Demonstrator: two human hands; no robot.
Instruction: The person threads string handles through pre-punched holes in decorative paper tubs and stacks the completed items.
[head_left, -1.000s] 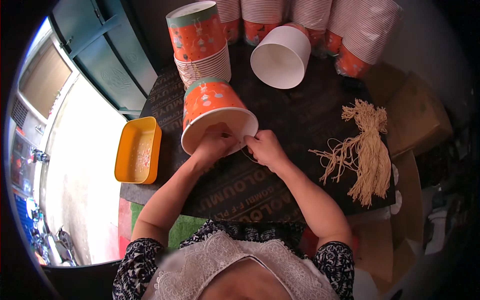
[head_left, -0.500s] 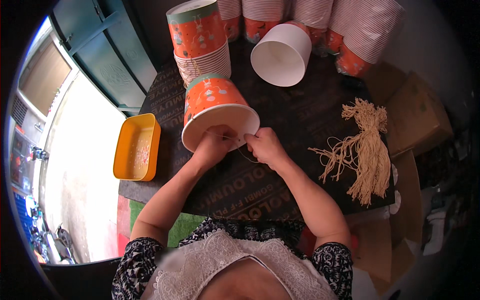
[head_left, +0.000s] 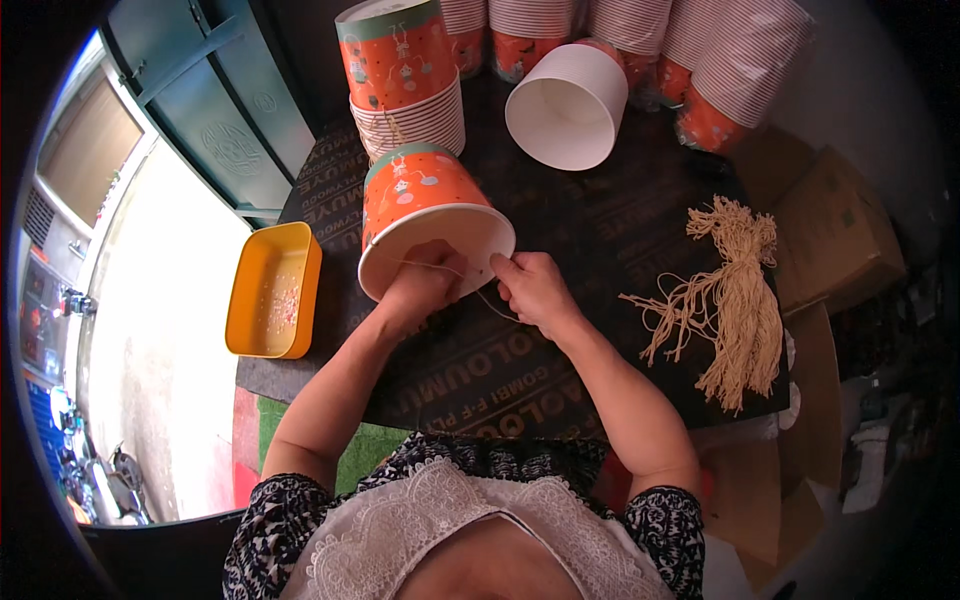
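An orange paper bucket point(head_left: 425, 190) with a green band and printed figures lies tilted on its side, its white mouth toward me. Inside that mouth is my left hand point(head_left: 425, 280), fingers curled by the right part of the rim; their tips are partly hidden. A thin, pale cord point(head_left: 425, 265) stretches from the left of the rim across this hand, and a loose length hangs below the rim near my right hand. My right hand point(head_left: 530, 285) is closed, thumb and forefinger pinching the right edge of the bucket's rim.
Behind the bucket rises a stack of matching buckets point(head_left: 400, 70). A single white-mouthed bucket point(head_left: 565, 110) lies farther right, before wrapped stacks point(head_left: 740, 60). A beige cord bundle point(head_left: 740, 310) lies at right, a yellow bin point(head_left: 270, 290) at left. Cardboard boxes point(head_left: 840, 230) stand beyond the dark table point(head_left: 590, 370).
The bucket has shifted slightly left and up with my hands. My left hand stays inside the mouth; the right keeps its pinch at the rim.
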